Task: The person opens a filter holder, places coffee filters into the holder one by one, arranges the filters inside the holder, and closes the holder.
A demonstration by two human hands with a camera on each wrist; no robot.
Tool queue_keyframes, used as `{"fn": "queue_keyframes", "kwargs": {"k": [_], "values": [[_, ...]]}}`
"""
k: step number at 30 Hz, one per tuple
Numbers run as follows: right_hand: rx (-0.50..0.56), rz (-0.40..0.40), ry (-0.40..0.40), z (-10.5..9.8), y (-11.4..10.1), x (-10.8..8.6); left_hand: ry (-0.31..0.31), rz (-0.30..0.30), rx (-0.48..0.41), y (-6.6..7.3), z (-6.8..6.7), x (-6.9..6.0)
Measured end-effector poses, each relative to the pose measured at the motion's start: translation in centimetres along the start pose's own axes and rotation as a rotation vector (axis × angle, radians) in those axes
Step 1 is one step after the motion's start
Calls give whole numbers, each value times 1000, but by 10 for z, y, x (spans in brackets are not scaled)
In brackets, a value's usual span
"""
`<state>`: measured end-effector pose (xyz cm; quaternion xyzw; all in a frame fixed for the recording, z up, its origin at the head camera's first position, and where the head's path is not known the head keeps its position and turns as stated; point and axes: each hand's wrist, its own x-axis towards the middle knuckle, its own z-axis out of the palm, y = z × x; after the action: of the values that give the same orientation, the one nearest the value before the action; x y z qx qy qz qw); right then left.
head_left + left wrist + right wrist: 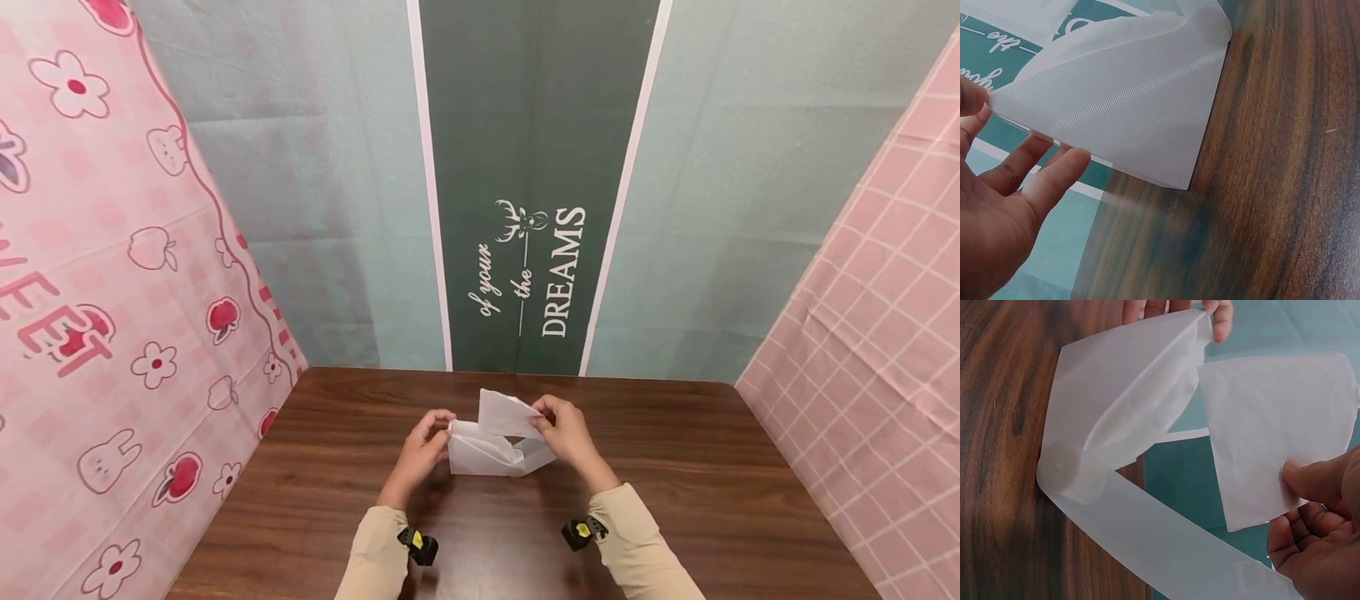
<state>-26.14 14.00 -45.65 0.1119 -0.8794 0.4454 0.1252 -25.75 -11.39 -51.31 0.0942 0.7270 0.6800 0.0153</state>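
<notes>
A white holder with a finely ribbed face (480,460) (1141,106) stands on the table between the hands. Folded soft white paper (1147,412) shows inside its open top. From its low end a smooth translucent panel (1166,531) runs off at an angle. My left hand (422,454) (1004,219) pinches the holder's upper left corner, other fingers along its side edge. Above the holder's right part, my right hand (567,429) (1325,519) holds a folded white paper napkin (502,412) (1260,431) between thumb and fingers, apart from the ribbed part in the right wrist view.
The brown wooden table (300,517) reaches back to a hanging green cloth (525,125) with white lettering. Pink patterned cloths (187,400) (862,333) hang along both sides. Black wrist cameras (420,546) (581,533) sit on both sleeves.
</notes>
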Motion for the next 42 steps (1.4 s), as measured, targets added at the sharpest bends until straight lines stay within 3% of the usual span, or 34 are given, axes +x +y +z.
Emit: {"fn": "queue_keyframes", "kwargs": {"k": [6, 15, 20, 29, 42], "values": [[-64, -20, 0, 5, 0, 1, 9, -12, -2, 2, 1, -2], [-47, 13, -20, 12, -1, 2, -44, -3, 13, 34, 3, -12], [-43, 18, -8, 18, 0, 1, -37, 6, -18, 34, 4, -13], [-70, -52, 91, 29, 3, -1, 7, -10, -26, 34, 5, -11], [-116, -60, 1, 38, 8, -4, -21, -39, 15, 36, 4, -9]]}}
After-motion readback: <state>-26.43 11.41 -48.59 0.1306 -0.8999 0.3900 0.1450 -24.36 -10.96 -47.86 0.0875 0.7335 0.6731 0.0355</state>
